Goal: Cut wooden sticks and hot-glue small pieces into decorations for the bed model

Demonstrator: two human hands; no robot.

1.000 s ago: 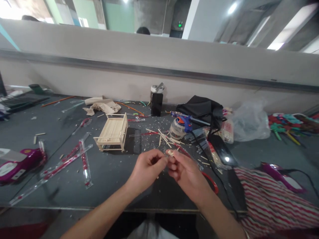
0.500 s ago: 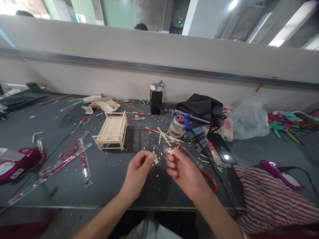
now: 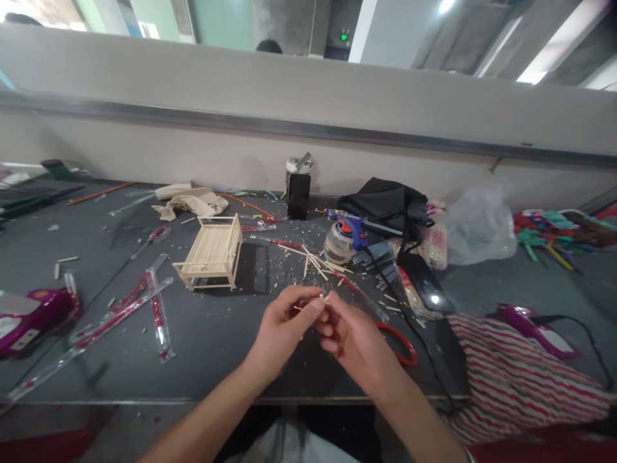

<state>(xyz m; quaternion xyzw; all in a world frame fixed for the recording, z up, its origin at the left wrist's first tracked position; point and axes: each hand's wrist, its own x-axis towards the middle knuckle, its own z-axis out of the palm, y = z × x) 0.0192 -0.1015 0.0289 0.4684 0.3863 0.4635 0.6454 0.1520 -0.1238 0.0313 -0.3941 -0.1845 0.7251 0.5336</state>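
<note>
We bring both hands together near the middle of the bench's [image 3: 216,347] front edge, just above its surface, around a small pale wooden piece [image 3: 324,298]. Our right hand [image 3: 359,341] is nearly closed, thumb and forefinger pinching the piece, the other fingers curled loosely beneath. Our left hand [image 3: 274,334] is curled too, thumb and forefinger drawn together at the piece's near side; whether it grips the piece or another bit, we cannot tell, as the fingertips hide it. At this size, we judge, a light pinch near the fingertips serves best: the right hand as the steady support, the left making small, slow adjustments, wrists low toward the bench for steadiness. Squeezing hard could twist or snap so slight a part, and tilting the fingers open a little would let us check its alignment. Toward the bench's left edge from our hands stands a miniature slatted wooden frame [image 3: 212,247], upright and well apart from our forearms. Farther toward the back edge, loose sticks [image 3: 315,262] lie crossed beside a clear jar [image 3: 339,249], with a blue glue gun [image 3: 354,230] at its top; its nozzle calls for care with bare fingers.
</note>
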